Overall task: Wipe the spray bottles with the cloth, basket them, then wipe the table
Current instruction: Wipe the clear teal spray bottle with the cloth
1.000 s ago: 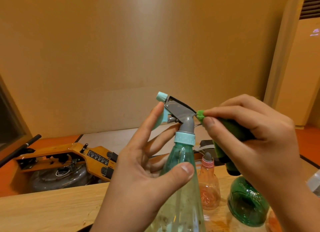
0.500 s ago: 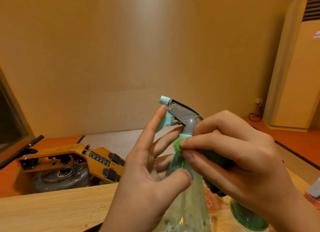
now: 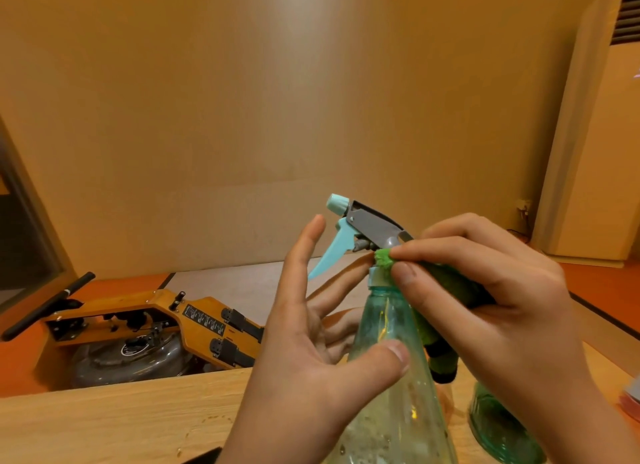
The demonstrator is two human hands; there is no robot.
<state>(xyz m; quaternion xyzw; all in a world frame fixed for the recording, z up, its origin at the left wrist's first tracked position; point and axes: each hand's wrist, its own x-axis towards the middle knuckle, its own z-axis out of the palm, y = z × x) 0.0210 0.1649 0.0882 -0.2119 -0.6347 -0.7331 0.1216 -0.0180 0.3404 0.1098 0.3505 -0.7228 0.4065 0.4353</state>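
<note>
My left hand [image 3: 311, 353] grips the clear spray bottle [image 3: 391, 394], thumb in front, fingers behind, index finger straight up beside the trigger. Just right of it, my right hand [image 3: 502, 311] pinches the bunched green cloth [image 3: 384, 259] against the bottle's neck. I judge I'm mid-wipe. Next the cloth must travel round the neck and down the body, my left hand turning the bottle.

Lighting: warm amber cast, moderate level, diffuse. The brightest zone is on the wall [image 3: 311, 65] at 12 o'clock, dimming toward 9 o'clock. Shadows are soft. Small glints show on the spray bottle [image 3: 398, 429] at 6 o'clock. The air-conditioning cabinet [image 3: 588, 152] at 3 o'clock bows from lens distortion. Near edges are slightly soft.
</note>
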